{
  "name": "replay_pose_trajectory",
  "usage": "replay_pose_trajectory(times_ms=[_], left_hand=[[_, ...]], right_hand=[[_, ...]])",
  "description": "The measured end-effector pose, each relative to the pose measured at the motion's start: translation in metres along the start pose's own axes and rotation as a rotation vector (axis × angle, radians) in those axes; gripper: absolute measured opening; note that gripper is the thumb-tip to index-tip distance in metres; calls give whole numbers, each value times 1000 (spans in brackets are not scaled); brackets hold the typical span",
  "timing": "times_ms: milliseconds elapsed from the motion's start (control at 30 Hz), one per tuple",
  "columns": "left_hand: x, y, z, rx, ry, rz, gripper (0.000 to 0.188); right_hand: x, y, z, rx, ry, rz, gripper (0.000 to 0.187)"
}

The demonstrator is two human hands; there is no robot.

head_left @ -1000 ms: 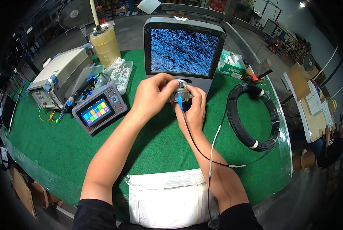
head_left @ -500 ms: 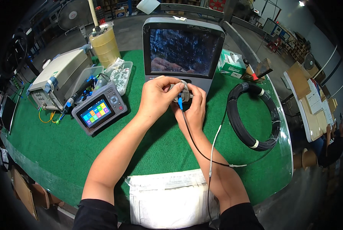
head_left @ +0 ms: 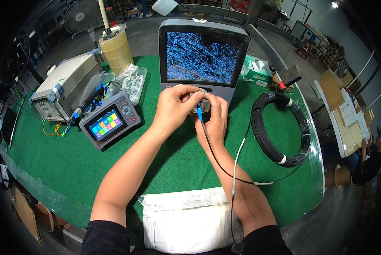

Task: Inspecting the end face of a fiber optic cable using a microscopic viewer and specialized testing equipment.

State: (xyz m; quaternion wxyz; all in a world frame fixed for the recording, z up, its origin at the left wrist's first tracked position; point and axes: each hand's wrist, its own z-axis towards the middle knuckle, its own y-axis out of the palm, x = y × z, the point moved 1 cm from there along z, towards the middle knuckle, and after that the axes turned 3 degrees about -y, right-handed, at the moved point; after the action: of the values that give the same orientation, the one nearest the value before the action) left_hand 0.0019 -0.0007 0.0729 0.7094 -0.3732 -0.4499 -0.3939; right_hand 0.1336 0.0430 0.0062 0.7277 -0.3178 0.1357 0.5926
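Both hands meet at a round grey metal fitting [head_left: 206, 104] on the front of a grey inspection monitor [head_left: 237, 55]. My left hand [head_left: 173, 106] is closed, thumb and fingers pinching the fitting's upper left edge. My right hand [head_left: 215, 121] curls round its right side and underside, fingers closed on it. Between the hands, a blue fibre-optic connector [head_left: 200, 113] points up into the fitting, its tip hidden. From it a black cable [head_left: 211, 152] runs down over my right forearm. Blue streaks and specks on black fill the screen [head_left: 202, 55].
Right lies a coil of black cable [head_left: 258, 135], behind it a green tissue box [head_left: 257, 70]. Left are a handheld tester [head_left: 110, 123], a beige instrument [head_left: 67, 80], a tub of small white parts [head_left: 133, 86] and a yellowish canister [head_left: 116, 50]. A white wrapped pad [head_left: 186, 225] lies in front.
The screen has gone from dark with faint streaks and a hand's reflection to bright, dense blue streaks. My right fingers have shifted slightly on the fitting; my left hand stays nearly in place.
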Motion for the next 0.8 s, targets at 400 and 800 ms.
replay_pose_trajectory(times_ms=[400,800], left_hand=[[-3,0,1,-3,-30,-5,23],[-12,1,0,32,62,11,23]], right_hand=[[-2,-2,1,-1,-32,-63,68],[-4,-2,2,-1,-37,-70,67]])
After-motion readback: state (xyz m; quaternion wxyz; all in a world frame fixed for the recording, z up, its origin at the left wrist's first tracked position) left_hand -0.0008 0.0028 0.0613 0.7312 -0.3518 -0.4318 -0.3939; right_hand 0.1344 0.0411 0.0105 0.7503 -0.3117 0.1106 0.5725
